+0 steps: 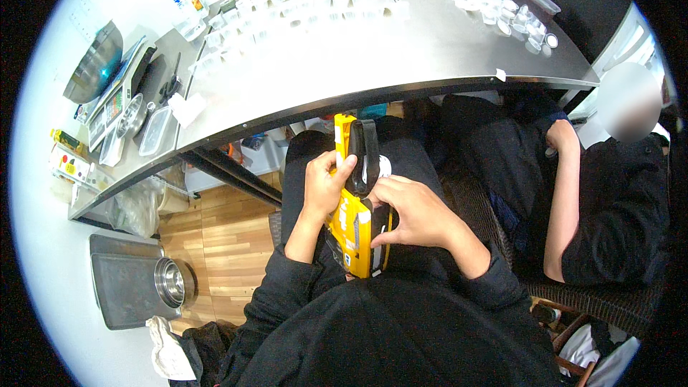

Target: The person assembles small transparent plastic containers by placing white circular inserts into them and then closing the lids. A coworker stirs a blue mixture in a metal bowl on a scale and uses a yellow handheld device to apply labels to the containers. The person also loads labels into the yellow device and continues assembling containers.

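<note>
A yellow-and-black label gun is held above my lap, its long side running away from me. My left hand is closed around its left side, the thumb lying along the yellow frame beside the black handle. From the right, my right hand grips the body, with fingers at the top and thumb lower down. A white round part, perhaps a label roll, shows just past my right fingertips. What lies under those fingers is hidden.
The steel table ahead carries rows of small clear cups and a pile of lidded cups. Scissors and a steel bowl are at left. A seated person is close on my right.
</note>
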Available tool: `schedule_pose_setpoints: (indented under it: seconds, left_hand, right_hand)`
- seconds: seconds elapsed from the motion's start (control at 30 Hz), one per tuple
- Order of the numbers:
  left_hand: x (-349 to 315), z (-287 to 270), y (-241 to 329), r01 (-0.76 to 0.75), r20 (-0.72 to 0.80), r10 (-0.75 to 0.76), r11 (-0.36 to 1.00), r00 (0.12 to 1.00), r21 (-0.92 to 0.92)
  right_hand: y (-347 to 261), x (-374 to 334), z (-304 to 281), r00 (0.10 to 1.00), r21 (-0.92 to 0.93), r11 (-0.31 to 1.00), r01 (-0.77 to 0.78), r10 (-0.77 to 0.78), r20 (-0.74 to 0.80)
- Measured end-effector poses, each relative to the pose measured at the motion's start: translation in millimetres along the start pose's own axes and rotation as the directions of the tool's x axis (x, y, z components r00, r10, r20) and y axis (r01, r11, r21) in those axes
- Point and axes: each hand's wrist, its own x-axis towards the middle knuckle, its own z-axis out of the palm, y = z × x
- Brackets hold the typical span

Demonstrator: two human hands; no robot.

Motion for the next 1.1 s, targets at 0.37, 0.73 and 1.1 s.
schedule_pose_setpoints:
  seconds: [0.37, 0.73, 1.1]
  left_hand:
    - [-1, 7, -2, 0.091, 0.053, -0.088, 0.994, 0.995, -0.063]
    - [-6, 20, 0, -0.081, 0.081, 0.08, 0.997, 0.993, 0.012]
    - [-11, 28, 17, -0.183, 0.149, 0.181, 0.983, 0.972, -0.001]
  right_hand:
    - [8, -8, 12, 0.996, 0.073, 0.997, 0.006, 0.0, -0.092]
    - [0, -35, 18, 0.987, 0.079, 0.997, -0.021, 0.034, -0.156]
    - [-18, -61, 23, 0.966, 0.014, 0.988, -0.151, 0.151, -0.209]
